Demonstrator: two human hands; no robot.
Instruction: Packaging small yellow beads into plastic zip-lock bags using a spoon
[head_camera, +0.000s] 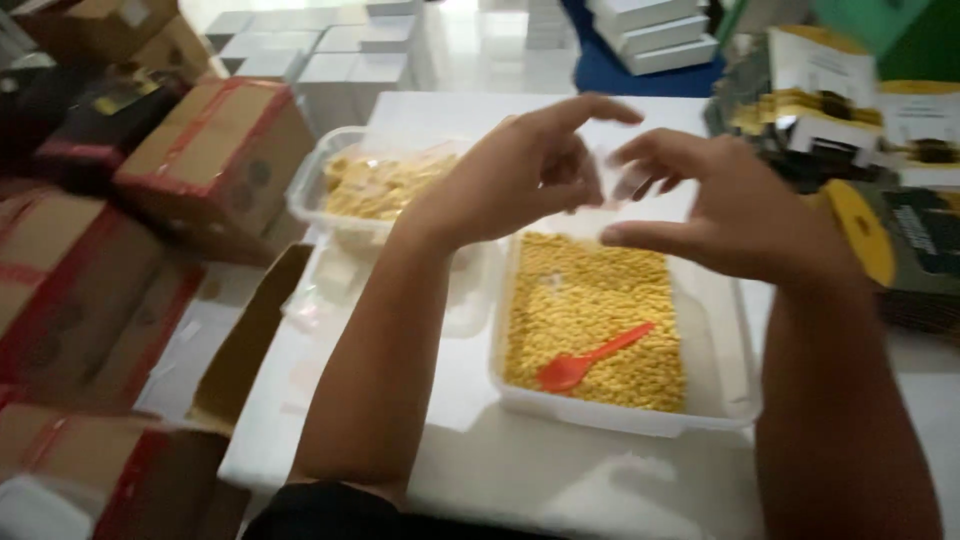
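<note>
My left hand (520, 170) and my right hand (715, 205) are raised together above a clear plastic tub (735, 385). Between their fingertips is a small clear plastic bag (612, 178), blurred and hard to make out. The tub holds small yellow grains (590, 300), and an orange plastic spoon (590, 358) lies on them. A second clear tub (305, 190) to the left holds small filled yellow packets (375, 185).
Brown cardboard boxes (215, 150) with red tape are stacked along the left. White boxes (330, 50) stand at the back. Printed yellow and black cartons (840, 90) sit at the right. An open cardboard flap (245, 345) lies beside the white table (520, 470).
</note>
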